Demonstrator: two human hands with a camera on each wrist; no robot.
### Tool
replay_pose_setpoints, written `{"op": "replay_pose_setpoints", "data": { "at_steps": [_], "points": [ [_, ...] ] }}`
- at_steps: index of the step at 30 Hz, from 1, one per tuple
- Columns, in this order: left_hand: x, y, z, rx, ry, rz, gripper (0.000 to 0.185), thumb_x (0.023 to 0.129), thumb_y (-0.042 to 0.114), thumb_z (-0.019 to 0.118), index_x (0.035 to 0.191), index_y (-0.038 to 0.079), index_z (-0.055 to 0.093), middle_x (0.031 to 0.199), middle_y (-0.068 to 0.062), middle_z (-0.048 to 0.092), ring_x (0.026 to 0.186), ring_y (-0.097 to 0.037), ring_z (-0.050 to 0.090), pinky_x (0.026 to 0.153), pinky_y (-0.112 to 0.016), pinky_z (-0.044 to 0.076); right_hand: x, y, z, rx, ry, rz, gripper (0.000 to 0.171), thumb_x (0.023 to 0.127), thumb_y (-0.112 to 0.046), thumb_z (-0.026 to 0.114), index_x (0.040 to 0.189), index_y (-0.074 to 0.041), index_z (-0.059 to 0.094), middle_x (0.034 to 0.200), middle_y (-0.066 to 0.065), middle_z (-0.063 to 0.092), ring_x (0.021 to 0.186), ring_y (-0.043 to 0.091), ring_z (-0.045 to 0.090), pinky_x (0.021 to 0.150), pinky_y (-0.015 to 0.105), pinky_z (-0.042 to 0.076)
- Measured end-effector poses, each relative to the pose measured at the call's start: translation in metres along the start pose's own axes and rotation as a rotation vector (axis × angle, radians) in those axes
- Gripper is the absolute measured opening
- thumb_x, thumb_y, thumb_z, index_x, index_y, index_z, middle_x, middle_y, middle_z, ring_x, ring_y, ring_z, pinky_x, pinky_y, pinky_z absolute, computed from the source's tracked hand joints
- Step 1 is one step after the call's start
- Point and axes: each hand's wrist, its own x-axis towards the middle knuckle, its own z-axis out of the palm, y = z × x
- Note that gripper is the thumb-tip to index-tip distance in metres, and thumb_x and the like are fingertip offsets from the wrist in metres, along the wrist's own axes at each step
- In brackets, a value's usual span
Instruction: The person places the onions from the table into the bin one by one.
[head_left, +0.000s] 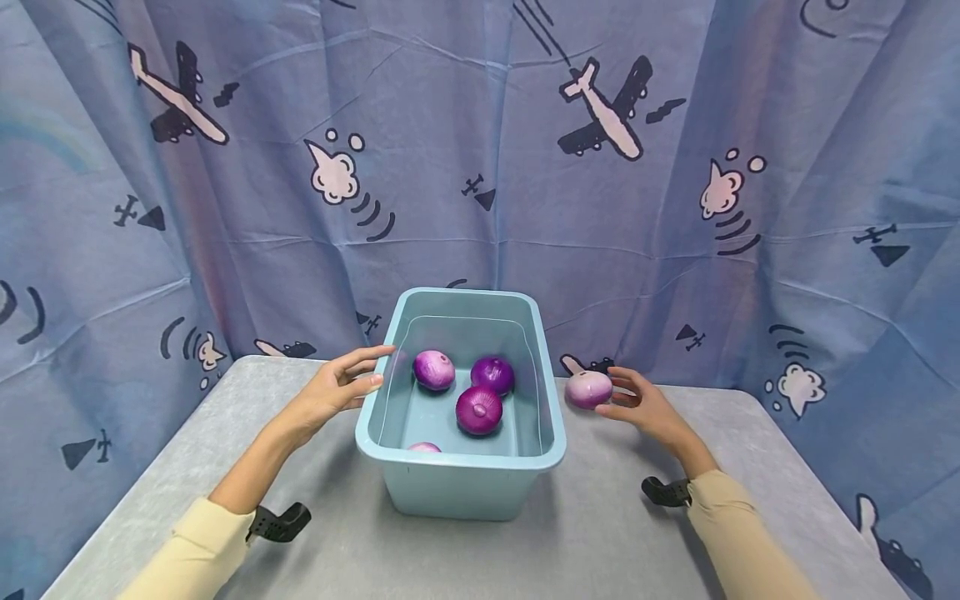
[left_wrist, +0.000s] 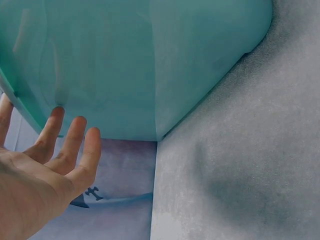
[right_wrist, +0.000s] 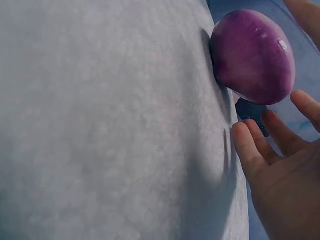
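Observation:
A light blue plastic bin (head_left: 465, 487) stands on the table with several red onions inside, among them a dark purple onion (head_left: 479, 410) and a paler onion (head_left: 433, 370). My left hand (head_left: 330, 396) is at the bin's left rim, fingertips right at its outer side; in the left wrist view the fingers are spread and slightly bent. Right of the bin, another red onion (head_left: 588, 389) lies on the table. Around its right side my right hand (head_left: 645, 410) is held with parted fingers. The right wrist view shows a gap between the onion (right_wrist: 254, 57) and the nearest fingertips.
A grey table (head_left: 600, 517) carries the bin, its back edge running close behind it. Behind the table hangs a blue curtain (head_left: 450, 108) printed with airplanes. Dark straps with camera mounts (head_left: 279, 523) are on both wrists.

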Motion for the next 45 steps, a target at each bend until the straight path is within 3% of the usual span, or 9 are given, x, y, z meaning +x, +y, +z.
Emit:
{"op": "replay_pose_setpoints", "data": {
  "at_steps": [7, 17, 24, 29, 33, 40, 45],
  "points": [
    [0.001, -0.001, 0.0, 0.004, 0.001, -0.004, 0.053, 0.101, 0.016, 0.065, 0.15, 0.007, 0.049, 0.143, -0.028, 0.048, 0.122, -0.042, 0.056, 0.092, -0.045, 0.053, 0.007, -0.002, 0.008, 0.003, 0.0, -0.024, 0.084, 0.09, -0.015, 0.08, 0.155, 0.004, 0.029, 0.15, 0.033, 0.037, 0.133, 0.052, 0.042, 0.105, 0.062, 0.037],
    [0.0, 0.0, 0.0, -0.001, 0.001, -0.001, 0.053, 0.101, 0.017, 0.065, 0.151, 0.007, 0.049, 0.143, -0.028, 0.048, 0.123, -0.046, 0.053, 0.093, -0.044, 0.052, 0.016, 0.004, 0.012, 0.005, 0.034, -0.049, 0.078, 0.089, -0.008, 0.08, 0.151, 0.009, 0.035, 0.147, 0.033, 0.041, 0.128, 0.049, 0.049, 0.097, 0.04, 0.049],
    [0.0, -0.001, 0.0, -0.009, -0.001, 0.006, 0.053, 0.101, 0.017, 0.065, 0.15, 0.007, 0.049, 0.143, -0.033, 0.046, 0.124, -0.052, 0.051, 0.092, -0.044, 0.053, 0.02, 0.006, 0.014, -0.042, 0.077, -0.071, 0.07, 0.089, -0.011, 0.081, 0.146, 0.008, 0.045, 0.143, 0.031, 0.047, 0.121, 0.046, 0.055, 0.088, 0.025, 0.05],
    [-0.001, 0.0, 0.0, -0.003, 0.004, -0.006, 0.053, 0.101, 0.019, 0.067, 0.15, 0.01, 0.05, 0.144, -0.029, 0.047, 0.123, -0.045, 0.055, 0.092, -0.045, 0.053, 0.02, 0.007, 0.015, -0.058, 0.098, -0.075, 0.067, 0.088, -0.01, 0.082, 0.143, 0.008, 0.048, 0.14, 0.03, 0.05, 0.12, 0.043, 0.056, 0.086, 0.018, 0.047],
    [-0.001, 0.0, 0.0, 0.01, 0.004, -0.007, 0.053, 0.101, 0.019, 0.067, 0.151, 0.011, 0.05, 0.143, -0.025, 0.049, 0.121, -0.037, 0.058, 0.092, -0.046, 0.053, 0.018, 0.009, 0.014, -0.064, 0.119, -0.079, 0.066, 0.088, -0.01, 0.082, 0.142, 0.009, 0.049, 0.139, 0.029, 0.051, 0.12, 0.041, 0.055, 0.088, 0.018, 0.047],
    [-0.001, -0.001, 0.0, 0.018, 0.005, -0.008, 0.052, 0.101, 0.019, 0.066, 0.15, 0.011, 0.05, 0.143, -0.026, 0.049, 0.12, -0.036, 0.058, 0.093, -0.047, 0.052, 0.01, 0.009, 0.01, -0.078, 0.144, -0.068, 0.068, 0.088, -0.015, 0.083, 0.143, 0.007, 0.049, 0.139, 0.027, 0.053, 0.121, 0.037, 0.053, 0.092, 0.019, 0.045],
    [-0.001, 0.0, 0.0, 0.012, 0.005, -0.002, 0.052, 0.101, 0.019, 0.066, 0.151, 0.012, 0.05, 0.143, -0.025, 0.05, 0.119, -0.035, 0.059, 0.092, -0.047, 0.053, 0.002, 0.001, 0.007, -0.094, 0.146, -0.038, 0.073, 0.089, -0.02, 0.082, 0.147, 0.006, 0.045, 0.142, 0.027, 0.051, 0.126, 0.037, 0.051, 0.101, 0.033, 0.046]
  ]
}}
